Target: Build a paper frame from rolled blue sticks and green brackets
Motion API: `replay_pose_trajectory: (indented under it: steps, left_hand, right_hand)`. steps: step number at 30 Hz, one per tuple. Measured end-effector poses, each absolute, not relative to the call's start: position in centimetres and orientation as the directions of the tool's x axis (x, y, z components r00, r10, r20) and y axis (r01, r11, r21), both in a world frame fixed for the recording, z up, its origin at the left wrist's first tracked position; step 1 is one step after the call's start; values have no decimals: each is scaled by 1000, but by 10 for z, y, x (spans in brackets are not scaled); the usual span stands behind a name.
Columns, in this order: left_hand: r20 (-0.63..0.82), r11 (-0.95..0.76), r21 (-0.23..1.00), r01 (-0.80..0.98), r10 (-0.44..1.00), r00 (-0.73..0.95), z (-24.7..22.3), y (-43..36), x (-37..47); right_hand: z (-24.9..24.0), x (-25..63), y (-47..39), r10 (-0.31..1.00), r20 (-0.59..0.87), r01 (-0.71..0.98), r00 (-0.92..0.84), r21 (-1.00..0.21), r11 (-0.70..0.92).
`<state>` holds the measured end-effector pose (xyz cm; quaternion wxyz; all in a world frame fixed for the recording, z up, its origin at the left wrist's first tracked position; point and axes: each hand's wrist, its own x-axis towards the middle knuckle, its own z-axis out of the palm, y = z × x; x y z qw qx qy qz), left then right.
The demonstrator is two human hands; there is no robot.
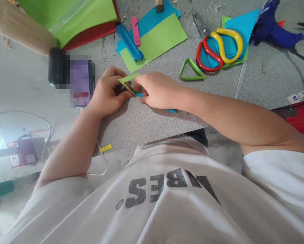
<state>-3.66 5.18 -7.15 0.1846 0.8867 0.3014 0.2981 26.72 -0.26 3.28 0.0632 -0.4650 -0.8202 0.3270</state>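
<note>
Between my two hands is a folded green paper strip [128, 78], bent at an angle, with a narrow blue strip [138, 94] by its lower end. My left hand [110, 89] pinches the green strip from the left, its thumb and fingertips near the lower end. From the right, my right hand [158, 89] closes its fingers on the paper; part of the strip is hidden behind them. A small blue piece [171, 110] shows under my right wrist. Right of the hands, a green paper triangle [191, 70] stands on the table.
Beyond my hands lie green paper sheets [162, 40], a blue cutter [129, 41] and a pink piece [135, 30]. Scissors [219, 47] with red and yellow handles rest on blue paper to the right, near a blue glue gun [275, 27]. A phone [81, 83] stands left.
</note>
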Motion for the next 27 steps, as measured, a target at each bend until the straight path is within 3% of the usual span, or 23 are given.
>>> replay_pose_trajectory:
  steps: [7,11,18,22,27]
  left_hand:
    - [459,-658,664,354,733,501,-85,55,-37]
    - [416,-618,733,284,737,532,-79,54,-32]
    - [320,-620,637,459,754,574,-63,30,-16]
    - [387,-639,638,429,749,538,-61,21,0]
    - [400,-607,684,404,775,489,-62,16,17]
  right_hand:
    - [32,267,-4,805,-200,722,-558,-595,353]
    - [49,274,-2,803,-184,728,-568,-568,385]
    - [101,359,7,882,102,751,-460,-486,448]
    - [78,394,-13,859,36,787,-511,-382,484]
    - [42,393,-60,818,14,753,-575,-382,536]
